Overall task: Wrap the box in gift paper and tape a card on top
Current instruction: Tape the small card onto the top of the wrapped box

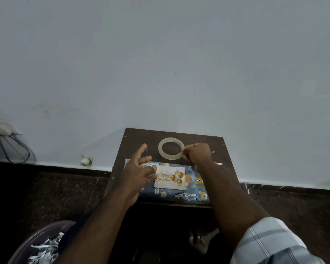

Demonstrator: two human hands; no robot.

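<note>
- Two hands work at the centre of the frame. The right hand point(197, 152) has its fingers curled together against the right rim of the tape roll point(171, 148); whether they pinch the roll itself or a loose tape end I cannot tell.
- The left hand point(139, 171) is spread, fingers apart and relaxed, its fingertips near the left edge of the card point(170, 177); contact is unclear.
- One clear tape roll lies flat on the desk point(202, 141), just above the box.
- One white card, lettered "Happy Birthday" with three gold balloons, lies on top of the box point(189, 195).
- One box, already wrapped in blue animal-print paper, sits at the lower edge of the dark desk.
- One round tub point(27, 242) of shredded paper sits on the floor, lower left of the frame.
- One bare foot point(198, 242) shows below the desk.
- One checked sleeve point(269, 242) is at lower right.
</note>
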